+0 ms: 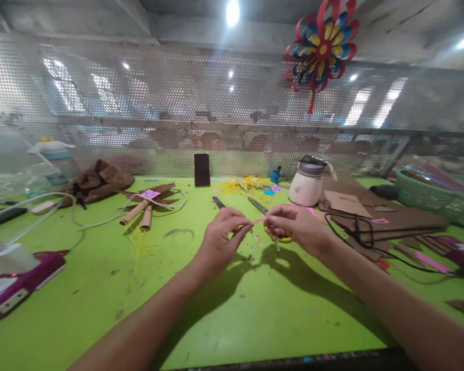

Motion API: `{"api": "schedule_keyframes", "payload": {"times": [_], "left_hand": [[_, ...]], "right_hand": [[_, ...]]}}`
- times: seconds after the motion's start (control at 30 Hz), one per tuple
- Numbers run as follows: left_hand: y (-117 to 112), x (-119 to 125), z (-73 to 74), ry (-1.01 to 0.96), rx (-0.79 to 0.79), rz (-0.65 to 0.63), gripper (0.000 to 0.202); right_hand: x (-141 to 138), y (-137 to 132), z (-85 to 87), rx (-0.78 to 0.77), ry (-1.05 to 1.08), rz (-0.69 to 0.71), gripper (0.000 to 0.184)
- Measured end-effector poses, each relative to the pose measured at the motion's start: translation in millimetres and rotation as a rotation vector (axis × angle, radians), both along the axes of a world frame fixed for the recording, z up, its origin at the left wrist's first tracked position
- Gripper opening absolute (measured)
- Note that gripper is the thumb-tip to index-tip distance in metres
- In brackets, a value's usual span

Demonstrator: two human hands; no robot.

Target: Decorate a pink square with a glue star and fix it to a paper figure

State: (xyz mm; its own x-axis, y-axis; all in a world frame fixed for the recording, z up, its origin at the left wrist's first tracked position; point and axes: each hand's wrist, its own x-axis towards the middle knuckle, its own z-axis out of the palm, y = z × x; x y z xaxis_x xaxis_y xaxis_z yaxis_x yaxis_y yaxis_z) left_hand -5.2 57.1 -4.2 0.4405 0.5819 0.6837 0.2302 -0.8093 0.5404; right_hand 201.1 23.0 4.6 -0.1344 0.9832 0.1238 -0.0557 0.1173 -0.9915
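Observation:
A thin pink paper strip stretches between my two hands, above the green table. My left hand pinches one end between thumb and fingertips. The other end is pinched by my right hand. Beneath and behind my right hand lie scissors with yellow handles, partly hidden by the hand. Beyond my left hand a dark-tipped tool points away; the hand covers its rest. Small pink scraps are scattered on the table just below the strip.
At left are rolled brown paper pieces, a white cable and a purple power strip. A phone stands at the back, near yellow shreds. Rightward are a white jug, brown cardboard, a black cord and a green basket.

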Motion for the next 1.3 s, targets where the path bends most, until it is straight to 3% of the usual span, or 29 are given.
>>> {"api": "schedule_keyframes", "payload": {"times": [0.17, 0.3, 0.5, 0.67, 1.0, 1.3], "left_hand": [[-5, 2, 6.8, -0.020, -0.401, -0.031, 0.023], [-7, 3, 9.8, -0.017, -0.519, -0.045, 0.025], [-7, 3, 8.4, 0.009, -0.466, -0.038, 0.025], [-8, 4, 5.3, -0.022, -0.489, -0.010, 0.024], [-10, 10, 3.2, -0.205, -0.789, -0.026, 0.025], [-5, 9, -6.7, -0.415, -1.134, -0.251, 0.022]], "right_hand": [[-6, -9, 3.6, 0.244, -0.283, -0.042, 0.026], [-12, -18, 10.4, 0.419, -0.527, -0.081, 0.020], [-11, -20, 12.2, 0.329, -0.496, -0.122, 0.017], [-17, -18, 4.6, 0.355, -0.562, -0.217, 0.028], [-32, -16, -16.7, 0.262, -0.496, -0.179, 0.032], [-30, -14, -19.0, 0.272, -0.452, -0.277, 0.033]]}}
